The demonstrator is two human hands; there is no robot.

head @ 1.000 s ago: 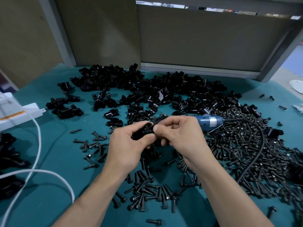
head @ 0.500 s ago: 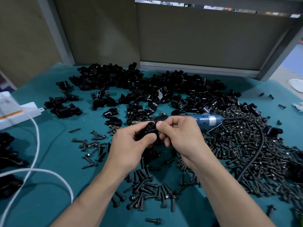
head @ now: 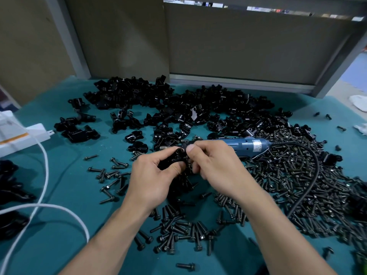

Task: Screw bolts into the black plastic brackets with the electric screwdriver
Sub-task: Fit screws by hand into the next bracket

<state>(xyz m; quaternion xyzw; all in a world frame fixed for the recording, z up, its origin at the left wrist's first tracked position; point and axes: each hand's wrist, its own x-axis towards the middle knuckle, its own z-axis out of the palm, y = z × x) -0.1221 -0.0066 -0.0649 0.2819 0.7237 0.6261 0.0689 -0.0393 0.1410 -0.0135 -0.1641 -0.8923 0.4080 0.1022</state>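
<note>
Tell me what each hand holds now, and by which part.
The left hand grips a black bracket around its lower body. The right hand pinches the same bracket at its upper right end. The electric screwdriver lies unheld on the table.

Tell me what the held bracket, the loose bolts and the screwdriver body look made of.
The bracket: black plastic per the task, moulded look, slight sheen. The bolts: likely dark-finished metal, dull glints on heads and threads. The screwdriver body: seemingly blue plastic, semi-gloss, with a pale label; its material stays uncertain.
</note>
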